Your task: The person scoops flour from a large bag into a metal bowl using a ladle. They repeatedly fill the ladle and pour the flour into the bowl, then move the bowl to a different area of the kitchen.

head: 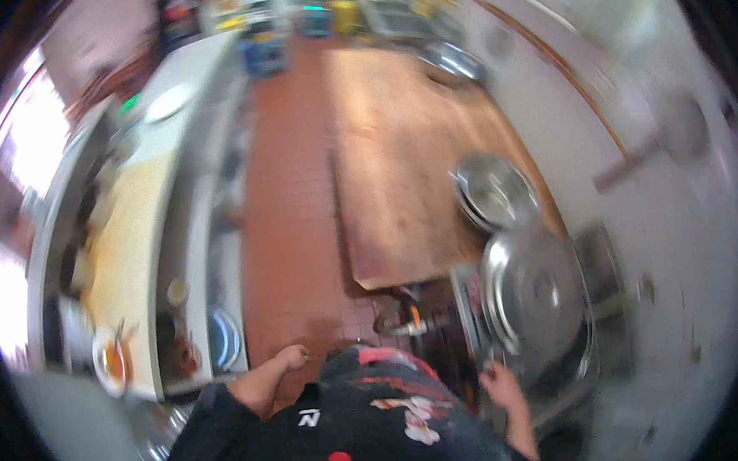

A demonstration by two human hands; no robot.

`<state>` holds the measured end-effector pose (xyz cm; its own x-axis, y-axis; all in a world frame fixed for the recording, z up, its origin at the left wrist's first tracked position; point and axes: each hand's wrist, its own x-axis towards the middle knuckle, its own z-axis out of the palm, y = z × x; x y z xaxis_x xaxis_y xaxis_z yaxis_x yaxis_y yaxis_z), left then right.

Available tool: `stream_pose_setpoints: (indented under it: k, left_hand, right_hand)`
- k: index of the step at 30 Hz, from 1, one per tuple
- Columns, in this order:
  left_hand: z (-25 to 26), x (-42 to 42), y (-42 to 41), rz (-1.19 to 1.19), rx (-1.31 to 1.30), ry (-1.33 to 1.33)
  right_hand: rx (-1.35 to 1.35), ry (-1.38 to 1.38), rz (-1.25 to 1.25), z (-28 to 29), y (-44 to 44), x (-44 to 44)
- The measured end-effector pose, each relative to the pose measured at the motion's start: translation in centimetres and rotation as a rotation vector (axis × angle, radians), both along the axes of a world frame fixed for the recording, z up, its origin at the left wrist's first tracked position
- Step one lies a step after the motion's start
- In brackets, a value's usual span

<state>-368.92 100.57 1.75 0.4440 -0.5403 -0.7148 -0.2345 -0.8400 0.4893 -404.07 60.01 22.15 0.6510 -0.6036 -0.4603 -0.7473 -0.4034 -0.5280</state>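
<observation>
Over the red tiled floor, my left hand (295,357) hangs loosely curled, with nothing seen in it. At the lower right, my right hand (497,380) is beside the front of a cooker with a large lidded metal pot (535,297). Blur hides whether its fingers touch or hold anything there. Two metal bowls, one in the other (497,192), rest on the wooden worktop (403,166) just beyond the pot.
A long shelved counter (131,230) runs along the left, bearing a white plate (169,103) and a bowl of orange food (114,361). Another metal bowl (454,62) lies at the worktop's far end. Blue and yellow containers (264,55) stand at the back. A round long-handled utensil (683,127) hangs at right.
</observation>
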Motion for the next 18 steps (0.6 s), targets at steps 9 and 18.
stream_pose_setpoints:
  k: [9,18]
  left_hand:
    - [-4.5,4.5,8.3,-0.136,-0.007,0.173]
    - [-3.0,10.0,2.9,-0.042,-0.051,0.100]
  right_hand:
    - [-0.059,0.056,-0.111,0.3,4.5,1.0]
    - [-0.011,0.080,-0.260,-2.0,8.2,-2.8]
